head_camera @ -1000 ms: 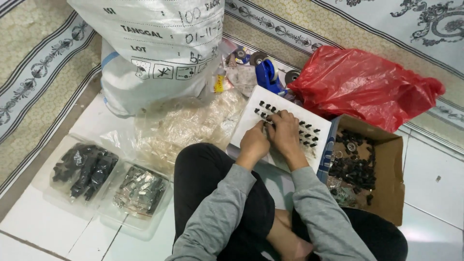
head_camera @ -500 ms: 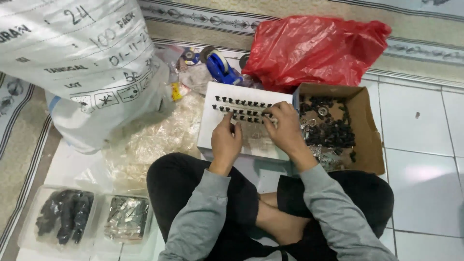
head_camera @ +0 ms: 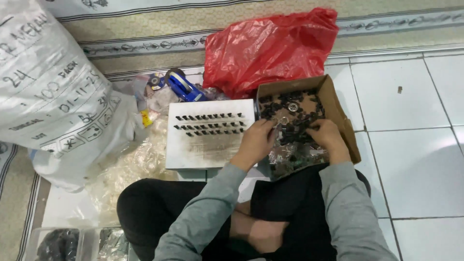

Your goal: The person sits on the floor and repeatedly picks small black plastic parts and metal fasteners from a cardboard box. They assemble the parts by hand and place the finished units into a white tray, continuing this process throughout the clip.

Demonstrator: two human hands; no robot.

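I sit cross-legged on the floor in grey sleeves. My left hand (head_camera: 257, 140) and my right hand (head_camera: 327, 136) both reach into a brown cardboard box (head_camera: 342, 121) full of small black parts (head_camera: 294, 116), fingers curled among them. Whether either hand holds a part is hidden by the fingers. Left of the box lies a white board (head_camera: 208, 145) with two rows of small black pieces (head_camera: 210, 124) standing in it.
A red plastic bag (head_camera: 268, 46) sits behind the box. A big white sack (head_camera: 53, 101) stands at left, with crumpled clear plastic bags (head_camera: 130, 166) below it. A blue tape dispenser (head_camera: 181, 86) lies behind the board. Clear trays of dark parts (head_camera: 77, 241) are at bottom left. White tiles (head_camera: 415, 145) extend right.
Both hands have left the white board and moved right into the cardboard box. The view has shifted, so everything sits further left.
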